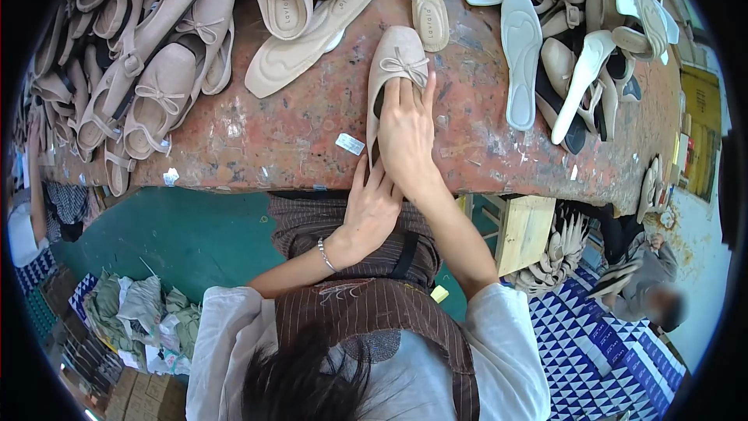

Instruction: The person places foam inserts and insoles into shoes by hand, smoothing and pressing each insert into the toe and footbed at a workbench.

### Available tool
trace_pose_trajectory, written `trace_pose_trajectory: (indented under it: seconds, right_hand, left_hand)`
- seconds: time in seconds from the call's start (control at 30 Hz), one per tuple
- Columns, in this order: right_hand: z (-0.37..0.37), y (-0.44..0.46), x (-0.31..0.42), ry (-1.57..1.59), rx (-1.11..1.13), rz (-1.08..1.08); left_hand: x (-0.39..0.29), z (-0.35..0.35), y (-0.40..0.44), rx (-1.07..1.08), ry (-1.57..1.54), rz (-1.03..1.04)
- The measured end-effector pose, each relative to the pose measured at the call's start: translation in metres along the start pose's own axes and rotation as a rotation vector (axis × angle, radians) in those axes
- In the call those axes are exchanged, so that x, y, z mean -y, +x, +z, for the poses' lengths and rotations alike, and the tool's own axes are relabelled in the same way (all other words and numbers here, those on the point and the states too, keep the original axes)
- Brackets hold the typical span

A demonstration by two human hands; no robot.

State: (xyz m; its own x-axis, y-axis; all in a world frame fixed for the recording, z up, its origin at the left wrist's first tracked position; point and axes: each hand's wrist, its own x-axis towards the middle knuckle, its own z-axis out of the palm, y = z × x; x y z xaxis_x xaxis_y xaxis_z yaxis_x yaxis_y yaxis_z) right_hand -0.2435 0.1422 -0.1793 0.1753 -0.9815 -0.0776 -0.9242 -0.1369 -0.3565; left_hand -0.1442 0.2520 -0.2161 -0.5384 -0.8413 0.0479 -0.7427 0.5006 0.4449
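on the stained worktable [304, 136], near the front edge, steady the beige bow-front ballet flat [399, 40] by its heel end with the left hand [368, 220]; with the right hand's [410, 136] fingers tucked inside below the bow, press evenly, sparing the upper from creases. cannot tell whether either hand pinches.

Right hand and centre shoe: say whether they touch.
Touching: the head view shows the right hand with fingers inside the centre shoe, below its bow.
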Motion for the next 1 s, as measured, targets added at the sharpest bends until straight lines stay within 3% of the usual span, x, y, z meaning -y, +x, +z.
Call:
trace_pose_trajectory:
  seconds: [0.07, 0.13, 0.2, 0.23, 0.27, 0.3, 0.4, 0.47, 0.53, 0.6, 0.67, 0.77, 0.8, 0.83, 0.9, 0.93, 0.97, 1.0]
  right_hand:
    - [0.007, -0.027, 0.004, 0.007, -0.254, -0.065]
    - [0.007, -0.056, 0.011, -0.124, -0.139, -0.048]
    - [0.004, -0.038, 0.005, 0.116, -0.188, -0.099]
    - [-0.005, -0.013, -0.001, 0.126, 0.001, -0.013]
    - [-0.012, 0.008, -0.006, 0.135, 0.183, 0.066]
    - [-0.012, 0.012, -0.003, 0.042, 0.207, 0.069]
    - [0.016, -0.015, -0.009, -0.241, -0.382, -0.174]
    - [0.019, 0.002, -0.018, -0.34, -0.323, -0.204]
    - [0.002, 0.021, -0.016, -0.232, 0.094, -0.078]
    - [0.027, 0.028, -0.015, -0.365, -0.014, -0.109]
    - [0.022, 0.027, -0.017, -0.278, 0.024, -0.09]
    - [-0.022, 0.002, -0.044, 0.492, -0.08, -0.34]
    - [-0.058, -0.004, -0.052, 0.78, 0.008, -0.199]
    - [-0.08, -0.015, -0.061, 0.835, -0.181, -0.024]
    - [-0.082, -0.021, -0.096, 0.38, -0.578, 0.186]
    - [-0.077, -0.026, -0.114, -0.004, -0.545, 0.244]
    - [-0.064, -0.03, -0.126, -0.08, -0.53, 0.287]
    - [-0.053, -0.034, -0.135, -0.155, -0.513, 0.334]
  left_hand:
    - [-0.004, -0.003, 0.003, -0.13, -0.083, -0.018]
    - [-0.004, 0.0, 0.007, -0.172, -0.113, -0.023]
    - [-0.004, 0.007, -0.001, -0.101, -0.09, -0.004]
    - [0.001, 0.0, -0.002, 0.054, -0.064, 0.03]
    - [-0.001, -0.004, 0.004, 0.011, -0.023, 0.013]
    - [0.0, -0.005, 0.004, -0.001, -0.044, 0.013]
    - [0.0, 0.002, 0.002, -0.081, -0.112, 0.015]
    - [0.003, 0.006, 0.008, -0.104, -0.063, 0.01]
    - [0.0, -0.007, 0.011, -0.069, 0.018, 0.027]
    - [0.003, -0.006, 0.016, -0.126, -0.029, 0.011]
    - [0.005, 0.002, 0.012, -0.201, -0.1, 0.005]
    - [0.024, -0.04, 0.011, -0.225, -0.334, 0.018]
    - [0.037, -0.064, 0.003, -0.189, -0.434, 0.005]
    - [0.049, -0.099, -0.003, -0.196, -0.467, -0.153]
    - [0.115, -0.148, -0.038, -0.425, -0.401, -0.28]
    - [0.164, -0.186, -0.053, -0.578, -0.222, -0.27]
    - [0.214, -0.223, -0.068, -0.732, -0.034, -0.286]
    - [0.234, -0.293, -0.053, -0.741, 0.074, -0.368]
